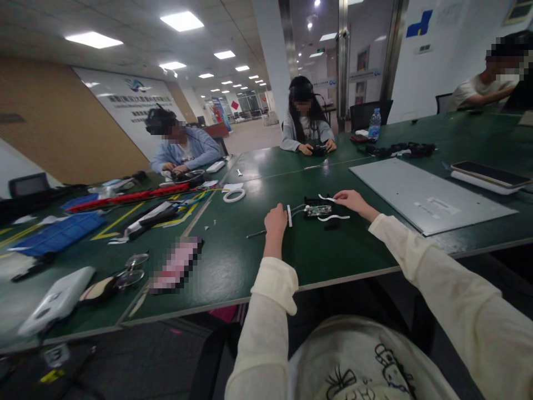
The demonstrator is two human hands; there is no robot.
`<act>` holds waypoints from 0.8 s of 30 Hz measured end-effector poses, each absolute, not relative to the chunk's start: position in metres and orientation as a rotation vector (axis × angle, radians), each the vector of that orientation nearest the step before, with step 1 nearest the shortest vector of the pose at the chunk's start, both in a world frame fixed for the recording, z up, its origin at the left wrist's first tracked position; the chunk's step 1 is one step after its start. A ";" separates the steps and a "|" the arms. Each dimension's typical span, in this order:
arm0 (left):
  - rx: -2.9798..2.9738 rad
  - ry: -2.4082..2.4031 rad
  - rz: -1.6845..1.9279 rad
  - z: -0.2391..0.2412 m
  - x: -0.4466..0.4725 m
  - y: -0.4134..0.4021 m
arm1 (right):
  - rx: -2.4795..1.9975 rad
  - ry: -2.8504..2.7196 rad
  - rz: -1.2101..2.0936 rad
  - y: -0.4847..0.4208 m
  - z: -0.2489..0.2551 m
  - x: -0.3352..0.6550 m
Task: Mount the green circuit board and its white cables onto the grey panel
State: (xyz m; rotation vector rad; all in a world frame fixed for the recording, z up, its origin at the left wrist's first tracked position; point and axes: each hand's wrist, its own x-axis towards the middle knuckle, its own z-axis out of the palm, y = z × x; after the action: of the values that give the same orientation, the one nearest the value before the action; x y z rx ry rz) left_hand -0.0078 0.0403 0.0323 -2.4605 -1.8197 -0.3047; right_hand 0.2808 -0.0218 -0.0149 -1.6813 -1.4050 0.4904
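My left hand (276, 221) is closed, a short white strip (290, 215) standing against its fingers. A thin dark metal rod (255, 234) pokes out on that hand's left side; whether it is gripped or lies on the table is unclear. To the right, my right hand (355, 201) pinches the end of another white strip (326, 198). Between the hands lies a small green circuit board (318, 210) in a black housing, with thin wires running toward my left hand. In front of it rests a curved white strip (333, 218), and a small black piece (331, 227) lies just below.
A large grey panel (416, 194) lies at right, with a phone (491, 173) beyond. Farther left are a white tape roll (234, 195), a pink pouch-like item (177, 265), glasses (134, 271) and a blue tray (62, 230). Co-workers sit across the table (233, 244).
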 end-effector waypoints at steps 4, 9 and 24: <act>-2.451 -1.834 -0.308 0.033 -0.007 0.039 | -1.518 -1.197 0.718 -0.023 -0.013 0.276; -2.423 -1.787 -0.356 0.033 -0.007 0.037 | -1.580 -1.261 0.681 -0.027 -0.011 0.272; -3.037 -0.762 -0.513 0.031 0.033 0.012 | -1.968 -1.586 0.053 -0.036 0.003 0.301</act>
State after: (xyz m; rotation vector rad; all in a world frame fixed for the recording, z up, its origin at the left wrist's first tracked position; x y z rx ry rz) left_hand 0.0334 0.0121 0.0311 -3.0370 -0.7622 -0.5127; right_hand 0.3012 -0.0363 0.0032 -1.9677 -1.5860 0.0533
